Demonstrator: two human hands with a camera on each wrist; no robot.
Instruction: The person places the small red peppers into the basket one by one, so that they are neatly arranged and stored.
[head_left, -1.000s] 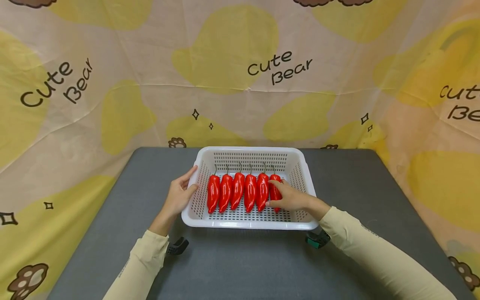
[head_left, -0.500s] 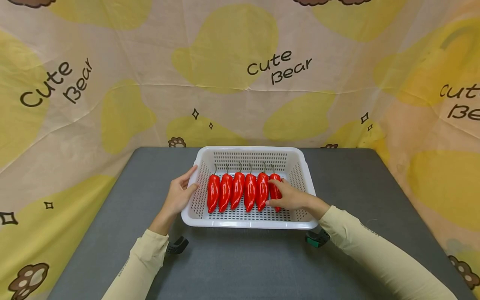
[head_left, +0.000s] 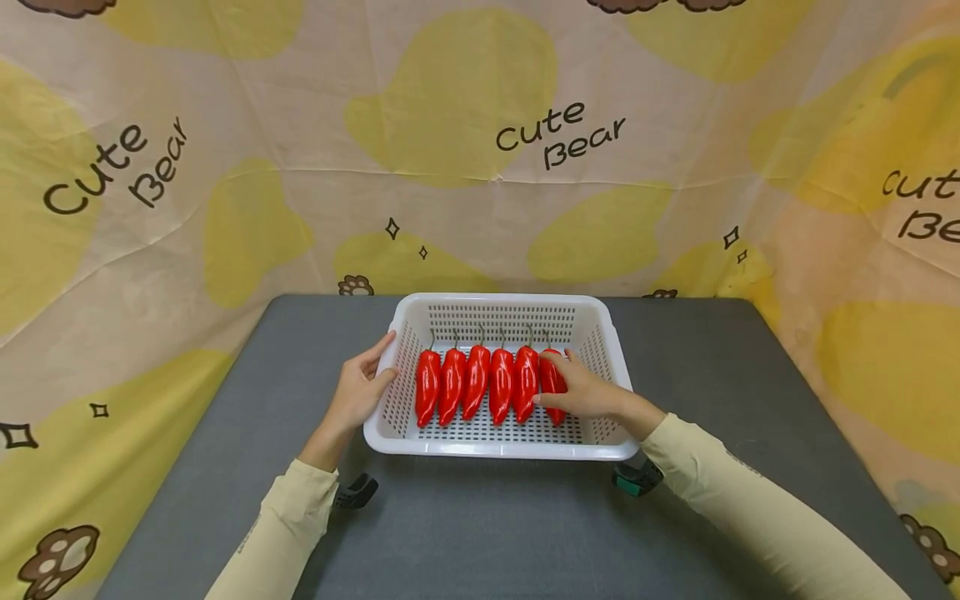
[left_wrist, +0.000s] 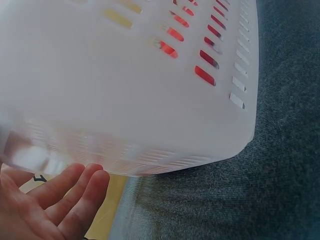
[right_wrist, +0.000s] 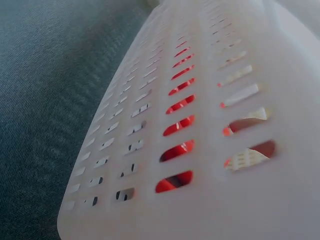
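Observation:
In the head view, a row of several glossy red chili peppers lies in a white perforated plastic basket (head_left: 498, 449), their green stems toward the back. At the right end of the row, my right hand (head_left: 585, 393) arches over the last pepper (head_left: 553, 383), thumb and fingers spread across it. My left hand (head_left: 358, 390) holds the basket's left rim by thumb and fingers. In the left wrist view, its fingers (left_wrist: 77, 197) lie beside the basket's outer wall (left_wrist: 125, 100). The right wrist view is filled by the basket wall (right_wrist: 280, 200), with red showing through the slots.
The basket stands near the back edge of a dark grey table (head_left: 480, 533). Behind and around hangs a yellow and beige cloth (head_left: 450, 100) printed with bear motifs. Black wrist devices (head_left: 356, 492) sit near both cuffs.
My right hand has risen slightly over the last pepper, baring more of it, while the pepper stays nearly in place. My left hand and the basket have not visibly moved.

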